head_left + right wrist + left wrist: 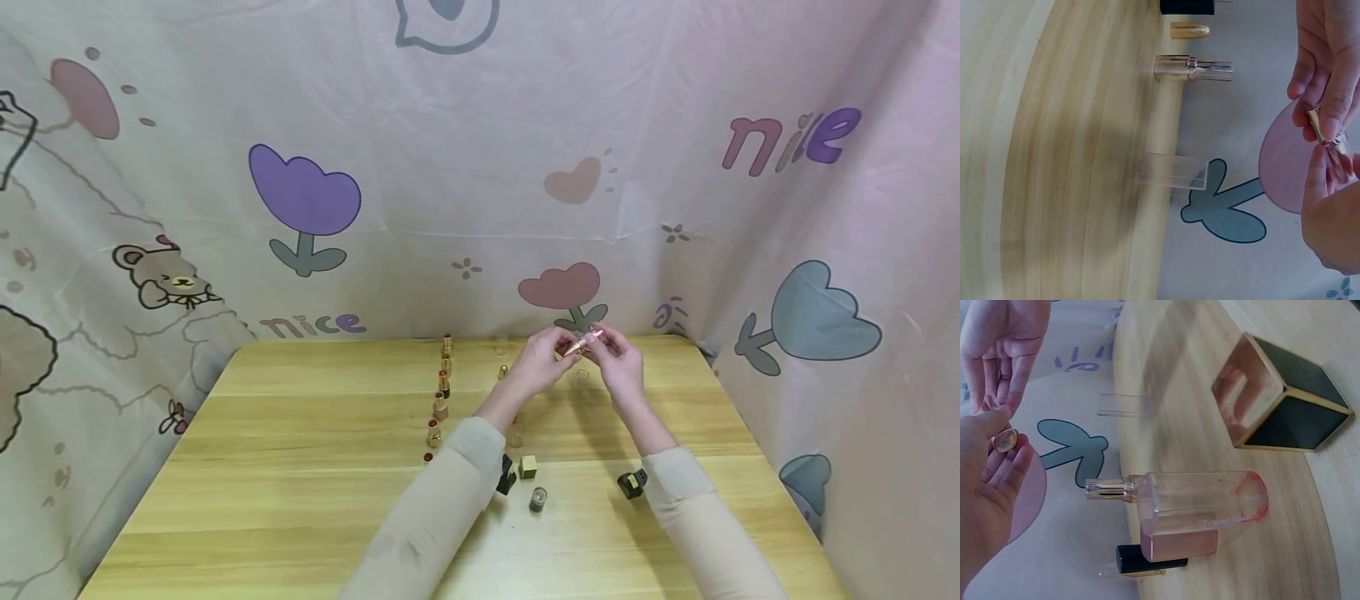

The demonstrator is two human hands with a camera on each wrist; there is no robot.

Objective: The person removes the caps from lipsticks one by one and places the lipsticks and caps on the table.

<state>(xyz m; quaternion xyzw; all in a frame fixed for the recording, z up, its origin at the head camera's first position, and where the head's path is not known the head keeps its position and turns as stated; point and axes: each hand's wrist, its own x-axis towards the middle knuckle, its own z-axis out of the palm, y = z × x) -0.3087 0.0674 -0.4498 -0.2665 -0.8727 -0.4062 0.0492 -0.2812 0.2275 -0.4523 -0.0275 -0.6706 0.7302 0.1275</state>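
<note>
Over the back right of the table, both hands meet at a slim lipstick tube (583,342) with a gold end and a clear pinkish end. My left hand (540,358) pinches the gold end (1315,122) between thumb and fingers. Its squarish base (1005,441) faces the left wrist camera. The pinkish end (1338,164) is gripped by my right hand (618,362), whose fingers partly hide it. Below the hands, a clear cap (582,379) stands on the table.
A row of lipsticks (440,406) runs front to back left of the hands. Between them are a gold bullet-shaped cap (1189,30), a gold tube (1191,69) and a red-smeared clear cap (1210,500). Nearer stand a black-and-gold square cap (1297,394) and a small round cap (537,500).
</note>
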